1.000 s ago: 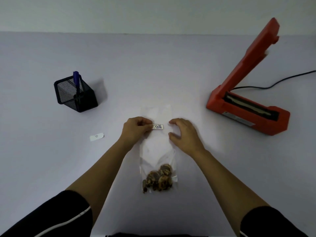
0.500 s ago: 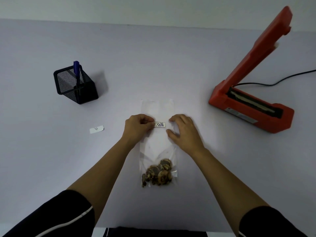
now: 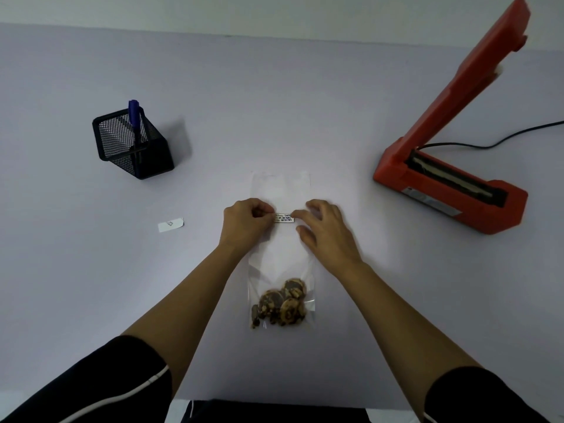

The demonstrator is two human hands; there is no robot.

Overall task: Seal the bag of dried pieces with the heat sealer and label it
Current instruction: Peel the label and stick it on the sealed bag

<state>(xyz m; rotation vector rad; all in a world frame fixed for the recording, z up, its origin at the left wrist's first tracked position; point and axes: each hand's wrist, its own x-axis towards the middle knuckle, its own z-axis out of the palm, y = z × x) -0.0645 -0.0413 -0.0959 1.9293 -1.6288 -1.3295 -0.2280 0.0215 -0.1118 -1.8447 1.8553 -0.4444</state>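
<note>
The bag (image 3: 282, 239) of dried pieces (image 3: 282, 303) lies flat on the worktop (image 3: 274, 102). The left hand (image 3: 247, 221) pinches the label (image 3: 284, 217) onto it; the right hand's (image 3: 323, 230) fingers (image 3: 300, 213), loosely spread, press its other end. Sealing looks done, though I cannot confirm; the heat sealer (image 3: 451, 190) stands open.

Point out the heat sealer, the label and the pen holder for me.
heat sealer (image 3: 433, 206), head view, front of its red base.
label (image 3: 284, 217), head view, middle of the written strip.
pen holder (image 3: 134, 151), head view, its black mesh wall.
</note>
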